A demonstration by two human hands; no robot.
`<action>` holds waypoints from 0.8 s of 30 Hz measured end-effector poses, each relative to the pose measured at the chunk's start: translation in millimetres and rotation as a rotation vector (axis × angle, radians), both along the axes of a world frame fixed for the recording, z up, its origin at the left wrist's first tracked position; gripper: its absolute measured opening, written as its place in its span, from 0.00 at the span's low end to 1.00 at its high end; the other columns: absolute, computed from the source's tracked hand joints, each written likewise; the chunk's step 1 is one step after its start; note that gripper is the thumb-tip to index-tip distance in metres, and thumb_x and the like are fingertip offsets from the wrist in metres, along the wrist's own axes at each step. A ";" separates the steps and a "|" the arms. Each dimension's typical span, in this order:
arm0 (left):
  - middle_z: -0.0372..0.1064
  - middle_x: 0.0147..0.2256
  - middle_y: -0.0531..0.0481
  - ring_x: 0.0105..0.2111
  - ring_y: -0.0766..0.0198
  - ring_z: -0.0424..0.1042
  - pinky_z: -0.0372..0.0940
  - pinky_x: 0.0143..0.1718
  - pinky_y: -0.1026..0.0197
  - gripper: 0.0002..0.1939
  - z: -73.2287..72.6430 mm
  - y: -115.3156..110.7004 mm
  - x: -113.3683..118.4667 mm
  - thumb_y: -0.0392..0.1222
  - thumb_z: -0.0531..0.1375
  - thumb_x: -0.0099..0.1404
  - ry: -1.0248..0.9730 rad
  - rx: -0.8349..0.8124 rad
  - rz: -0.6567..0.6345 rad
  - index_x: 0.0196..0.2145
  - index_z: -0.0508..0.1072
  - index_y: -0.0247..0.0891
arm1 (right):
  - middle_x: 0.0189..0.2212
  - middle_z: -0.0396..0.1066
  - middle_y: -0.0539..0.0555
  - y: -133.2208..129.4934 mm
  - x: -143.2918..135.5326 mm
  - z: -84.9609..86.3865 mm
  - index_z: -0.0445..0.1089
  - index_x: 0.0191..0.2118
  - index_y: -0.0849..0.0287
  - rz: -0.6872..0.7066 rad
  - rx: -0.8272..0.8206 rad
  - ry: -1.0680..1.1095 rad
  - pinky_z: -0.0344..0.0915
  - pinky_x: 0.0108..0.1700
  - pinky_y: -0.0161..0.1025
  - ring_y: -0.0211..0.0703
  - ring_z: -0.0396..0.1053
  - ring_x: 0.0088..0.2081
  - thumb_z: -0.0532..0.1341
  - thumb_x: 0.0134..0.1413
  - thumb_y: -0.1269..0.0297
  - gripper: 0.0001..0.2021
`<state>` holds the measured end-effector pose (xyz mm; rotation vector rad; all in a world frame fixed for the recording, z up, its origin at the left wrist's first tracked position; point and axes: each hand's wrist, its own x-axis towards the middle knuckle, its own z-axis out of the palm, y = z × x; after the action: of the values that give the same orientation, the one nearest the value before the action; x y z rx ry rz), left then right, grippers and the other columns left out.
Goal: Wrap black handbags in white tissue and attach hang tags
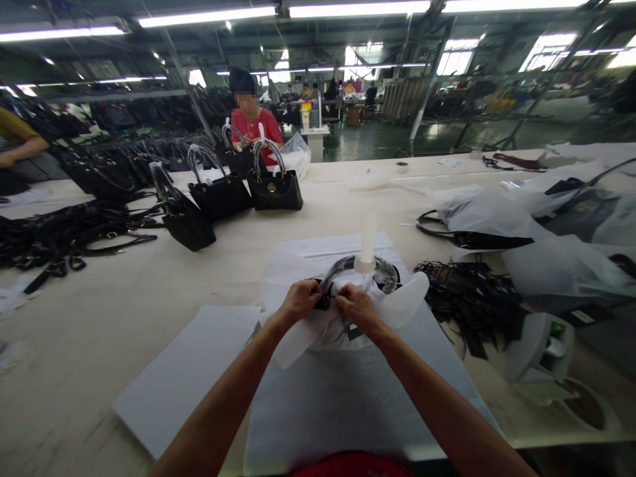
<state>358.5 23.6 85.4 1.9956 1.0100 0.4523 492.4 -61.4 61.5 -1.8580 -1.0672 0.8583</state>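
The left hand (301, 299) and right hand (356, 306) pinch a small black piece (324, 302) beside the wrapped handle (339, 266) at its left, apparently adjusting it, which calls for steady fingertips

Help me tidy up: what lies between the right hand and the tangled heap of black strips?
In the head view, loose translucent white wrapping, over a flat white sheet.

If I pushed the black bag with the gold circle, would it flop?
The black bag probably wouldn't flop: it stands boxy and straight. A gentle push might slide it, since it sits flat. Its handles look fairly stiff, arching upward.
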 end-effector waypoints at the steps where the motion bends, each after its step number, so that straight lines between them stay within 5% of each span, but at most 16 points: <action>1: 0.62 0.21 0.56 0.26 0.67 0.61 0.57 0.32 0.65 0.05 0.0 -0.8 -1.6 0.30 0.57 0.49 0.016 0.017 0.007 0.19 0.67 0.36 | 0.17 0.66 0.47 0.2 -0.8 -0.7 0.64 0.26 0.58 0.002 -0.002 -0.036 0.59 0.28 0.33 0.37 0.65 0.22 0.56 0.45 0.72 0.03; 9: 0.63 0.21 0.56 0.25 0.67 0.62 0.57 0.29 0.66 0.03 -0.6 -8.5 -4.4 0.32 0.56 0.51 0.017 -0.032 -0.036 0.22 0.68 0.36 | 0.21 0.70 0.51 -1.2 -11.1 8.2 0.69 0.33 0.60 0.045 -0.065 -0.283 0.58 0.31 0.33 0.39 0.67 0.26 0.56 0.49 0.70 0.06; 18: 0.53 0.14 0.61 0.13 0.72 0.53 0.49 0.15 0.69 0.03 -1.9 -3.3 -0.8 0.34 0.53 0.55 -0.033 -0.206 0.012 0.24 0.63 0.36 | 0.28 0.73 0.55 2.2 -13.8 17.1 0.69 0.37 0.62 0.059 -0.147 -0.372 0.57 0.35 0.34 0.42 0.69 0.33 0.53 0.53 0.68 0.09; 24: 0.61 0.18 0.58 0.13 0.72 0.58 0.52 0.14 0.69 0.03 -1.3 -1.5 3.0 0.32 0.51 0.56 0.018 -0.187 0.021 0.26 0.61 0.37 | 0.26 0.72 0.54 5.1 -12.3 20.8 0.67 0.39 0.62 0.077 -0.178 -0.351 0.56 0.35 0.34 0.40 0.68 0.31 0.52 0.54 0.68 0.10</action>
<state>361.5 22.1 84.1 1.8266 1.0462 0.3389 480.1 -56.3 82.2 -2.1847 -1.3183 0.7029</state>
